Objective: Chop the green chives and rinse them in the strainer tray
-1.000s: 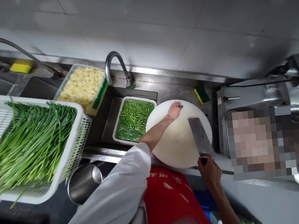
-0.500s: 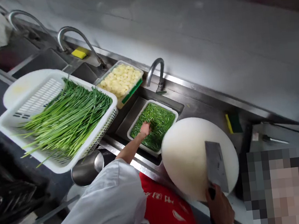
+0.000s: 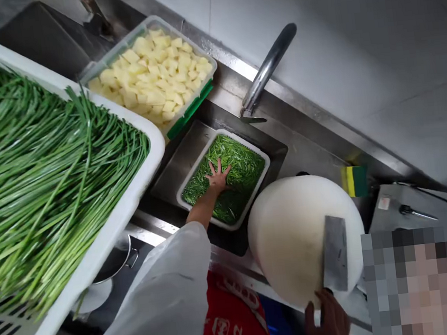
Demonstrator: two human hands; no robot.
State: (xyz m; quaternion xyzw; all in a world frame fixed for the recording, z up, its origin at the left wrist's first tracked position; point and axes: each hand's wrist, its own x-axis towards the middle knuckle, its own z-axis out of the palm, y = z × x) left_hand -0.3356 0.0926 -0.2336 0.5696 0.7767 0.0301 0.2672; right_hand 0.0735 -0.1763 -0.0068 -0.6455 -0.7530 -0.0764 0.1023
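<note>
My left hand [image 3: 217, 180] is open, its fingers spread over the cut green chives [image 3: 243, 168] in a white basket [image 3: 265, 176] set in the sink. My right hand [image 3: 328, 319] is closed around the handle of a cleaver [image 3: 335, 254]. The cleaver's broad blade lies over the thick round white cutting board [image 3: 282, 236]. Long uncut chives [image 3: 49, 180] fill a large white basket [image 3: 129, 185] at the left. Part of that basket runs out of view.
A clear container with cut potatoes [image 3: 161, 73] stands behind the sink [image 3: 189, 144]. A tap [image 3: 267, 72] rises at the back. A yellow and green sponge [image 3: 355, 180] lies right of the board. Another person's pixelated head is at the lower right.
My left hand has opened from a closed grasp to spread fingers over the cut chives. The view has shifted, so the large basket appears bigger. The cleaver stays over the board.
</note>
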